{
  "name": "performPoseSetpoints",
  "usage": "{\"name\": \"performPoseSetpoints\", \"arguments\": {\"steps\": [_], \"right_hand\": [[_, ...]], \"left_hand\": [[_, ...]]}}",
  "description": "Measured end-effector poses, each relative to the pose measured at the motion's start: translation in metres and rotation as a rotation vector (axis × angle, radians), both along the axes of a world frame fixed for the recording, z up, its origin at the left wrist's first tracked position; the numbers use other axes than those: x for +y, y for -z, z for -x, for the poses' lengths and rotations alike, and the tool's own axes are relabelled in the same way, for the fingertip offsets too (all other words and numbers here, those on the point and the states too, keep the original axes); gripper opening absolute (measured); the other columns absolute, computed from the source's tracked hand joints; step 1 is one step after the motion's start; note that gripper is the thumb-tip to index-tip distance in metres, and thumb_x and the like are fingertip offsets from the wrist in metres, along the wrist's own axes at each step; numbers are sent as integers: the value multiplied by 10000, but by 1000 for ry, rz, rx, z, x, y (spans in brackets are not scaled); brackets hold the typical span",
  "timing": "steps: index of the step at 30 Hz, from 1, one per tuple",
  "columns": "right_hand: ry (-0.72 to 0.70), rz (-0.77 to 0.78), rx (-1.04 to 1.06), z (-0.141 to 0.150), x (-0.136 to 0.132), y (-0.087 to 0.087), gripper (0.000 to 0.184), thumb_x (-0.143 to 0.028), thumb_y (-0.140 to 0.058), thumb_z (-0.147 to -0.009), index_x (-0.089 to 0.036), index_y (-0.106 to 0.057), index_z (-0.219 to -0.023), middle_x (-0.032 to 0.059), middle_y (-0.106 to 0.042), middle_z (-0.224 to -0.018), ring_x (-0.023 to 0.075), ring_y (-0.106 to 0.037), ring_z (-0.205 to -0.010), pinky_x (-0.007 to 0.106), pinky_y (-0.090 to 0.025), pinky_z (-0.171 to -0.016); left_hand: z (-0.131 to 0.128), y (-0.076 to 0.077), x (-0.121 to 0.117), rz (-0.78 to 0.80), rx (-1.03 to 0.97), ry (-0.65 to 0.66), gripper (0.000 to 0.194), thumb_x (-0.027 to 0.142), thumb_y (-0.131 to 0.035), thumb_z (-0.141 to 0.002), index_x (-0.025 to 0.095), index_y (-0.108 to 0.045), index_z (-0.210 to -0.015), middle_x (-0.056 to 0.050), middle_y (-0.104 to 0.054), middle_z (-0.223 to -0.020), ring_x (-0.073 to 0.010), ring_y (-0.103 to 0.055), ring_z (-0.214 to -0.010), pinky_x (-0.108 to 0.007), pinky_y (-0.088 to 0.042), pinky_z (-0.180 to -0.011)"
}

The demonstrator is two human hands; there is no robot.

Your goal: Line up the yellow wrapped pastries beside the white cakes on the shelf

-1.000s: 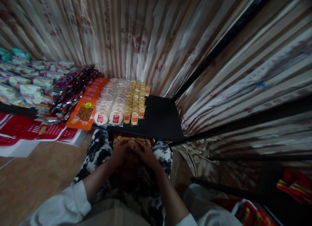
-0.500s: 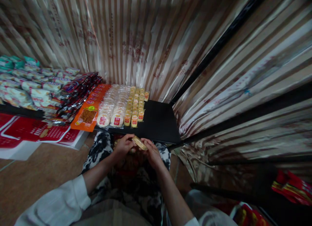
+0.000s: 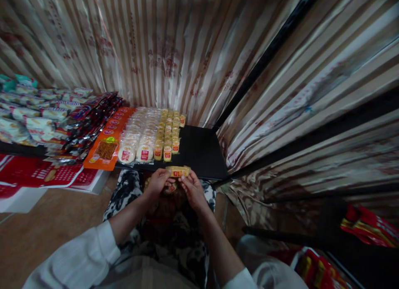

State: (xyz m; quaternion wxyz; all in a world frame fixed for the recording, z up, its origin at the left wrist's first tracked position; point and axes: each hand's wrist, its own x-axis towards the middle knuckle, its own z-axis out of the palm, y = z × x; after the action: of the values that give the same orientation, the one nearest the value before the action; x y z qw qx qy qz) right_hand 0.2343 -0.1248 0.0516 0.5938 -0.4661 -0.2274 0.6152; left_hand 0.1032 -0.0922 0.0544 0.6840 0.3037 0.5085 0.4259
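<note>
Between my two hands is a small yellow wrapped snack bar (image 3: 178, 171) with a red label facing up, held level above my lap. My left hand (image 3: 159, 182) pinches its left end, and my right hand (image 3: 192, 188) grips the right end. Just beyond them, rows of similar yellow wrapped snacks (image 3: 167, 150) stand on a black table (image 3: 202, 152). To their left are rows of round white wrapped crackers (image 3: 145, 150). Beneath my hands, between my knees, more wrapped pieces (image 3: 170, 188) show partly in shadow.
An orange snack packet (image 3: 107, 143), dark red shiny packets (image 3: 84, 129) and white packets (image 3: 40, 123) lie farther left. Red printed bags (image 3: 34, 175) hang at the table's front. A striped curtain (image 3: 168, 44) closes the back. Red packets (image 3: 370, 226) lie at right.
The snack bar has turned from a slant to level, and its red label now faces me. Both hands have risen slightly with it. The whole view has shifted a little.
</note>
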Motion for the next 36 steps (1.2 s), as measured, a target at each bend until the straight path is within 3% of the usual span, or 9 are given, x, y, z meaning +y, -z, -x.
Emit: {"name": "performPoseSetpoints", "arguments": {"steps": [3,8,15,20,23,28,31,36], "right_hand": [[51,-12,-55,3,5,2,411,-313,-744,-656,-237,-593,-1030,-11,-671,-845,117,-619,-704,231,-502,-660],[120,-38,-135,1,12,7,340,-383,-702,-684,-226,-565,-952,27,-675,-925,174,-646,-810,303,-509,-760],[122,-99,-295,-25,33,12,289,-419,-647,-738,-229,-525,-918,11,-648,-854,157,-619,-761,288,-493,-727],[199,-171,-504,-57,78,3,297,-414,-632,-726,-203,-554,-919,25,-640,-854,165,-605,-806,290,-471,-775],[196,-185,-604,-72,109,3,304,-396,-608,-732,-204,-558,-961,22,-637,-836,168,-605,-787,299,-470,-773],[186,-175,-715,-85,160,15,376,-369,-622,-701,-202,-539,-1028,20,-652,-806,182,-628,-768,327,-484,-771],[171,-135,-842,-89,190,23,301,-363,-609,-702,-209,-567,-957,15,-662,-801,181,-627,-757,342,-479,-782],[131,-188,-892,-91,236,33,236,-301,-596,-695,-238,-616,-922,-12,-677,-832,163,-616,-789,323,-477,-794]], "left_hand": [[-8,-4,0,79,-54,3,248,353,-658,-776,151,-514,-762,-22,-652,-621,-110,-630,-560,-175,-443,-494],[-28,-12,3,201,-171,-38,163,272,-564,-860,153,-505,-767,-25,-660,-637,-105,-643,-569,-177,-463,-537],[-63,-22,26,264,-292,-74,167,197,-510,-891,146,-494,-733,1,-590,-582,-80,-588,-511,-185,-479,-560],[-87,-36,52,285,-257,-73,73,162,-489,-888,131,-497,-823,-23,-577,-679,-93,-603,-562,-211,-502,-609],[-99,-42,64,277,-186,-97,55,155,-462,-886,131,-505,-910,-65,-595,-854,-99,-602,-609,-233,-512,-614],[-115,-46,91,132,-130,-70,184,221,-463,-886,177,-573,-1026,-86,-572,-1205,-176,-585,-1014,-226,-504,-696],[-124,-43,116,85,-99,-95,244,258,-462,-889,218,-578,-1100,-51,-566,-1259,-182,-512,-1171,-238,-473,-821],[-141,-20,164,71,-45,-131,290,311,-439,-898,180,-566,-1123,-79,-585,-1229,-193,-515,-1165,-264,-443,-877]]}}
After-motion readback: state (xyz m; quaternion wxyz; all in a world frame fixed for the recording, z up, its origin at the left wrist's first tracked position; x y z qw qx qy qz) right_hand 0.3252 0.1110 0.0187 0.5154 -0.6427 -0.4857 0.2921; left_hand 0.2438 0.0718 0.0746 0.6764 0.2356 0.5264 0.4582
